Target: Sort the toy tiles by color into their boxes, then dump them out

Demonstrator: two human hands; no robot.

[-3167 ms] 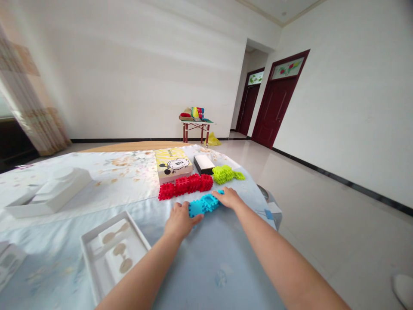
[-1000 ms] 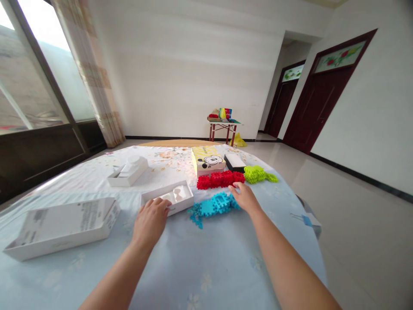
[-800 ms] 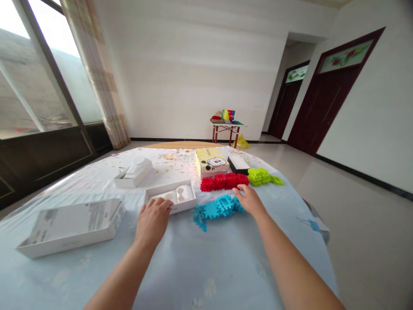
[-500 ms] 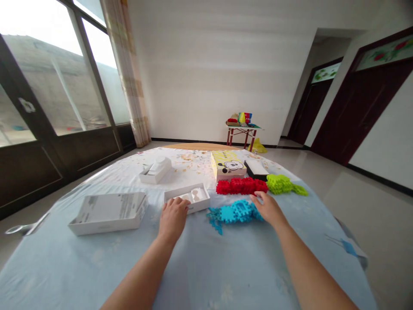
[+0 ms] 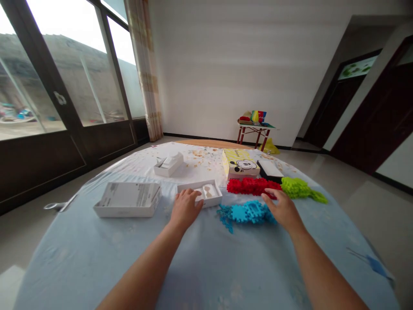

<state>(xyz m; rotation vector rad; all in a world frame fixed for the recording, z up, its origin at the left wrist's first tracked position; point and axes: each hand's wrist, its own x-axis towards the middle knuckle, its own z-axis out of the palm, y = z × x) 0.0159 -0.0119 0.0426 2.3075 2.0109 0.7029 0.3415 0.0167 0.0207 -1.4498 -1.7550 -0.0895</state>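
On the table (image 5: 209,262), near the middle, both hands are down on things; the left hand (image 5: 186,209) lies palm-down over the near rim of the white tray (image 5: 215,200), fingers together and curled onto it; whether they grip the rim I cannot tell. Right hand (image 5: 284,211) lies flat on the right end of the blue block strip (image 5: 247,212), fingers slightly spread and nothing clamped; its fingertips come close to the red block strip (image 5: 251,186).

Blue block strip lies on the cloth between the two hands, just right of the tray, its left end splayed; red strip lies just behind it, green blocks (image 5: 298,188) to the red strip's right, yellow box (image 5: 240,162) and black box (image 5: 269,170) further back.

Step in hand, as judged: steadying, one hand per item, nothing lifted. Any shift of the blue strip would call for support along its length, since only one end is covered; the joints look loose.

Against 3.2 s ago: left hand then sat on the strip's left end, now on the tray; strip's left end is now fanned out; right hand stays on the right end; the view has swung left, bringing the window (image 5: 64,86) and large white box (image 5: 127,199) in.
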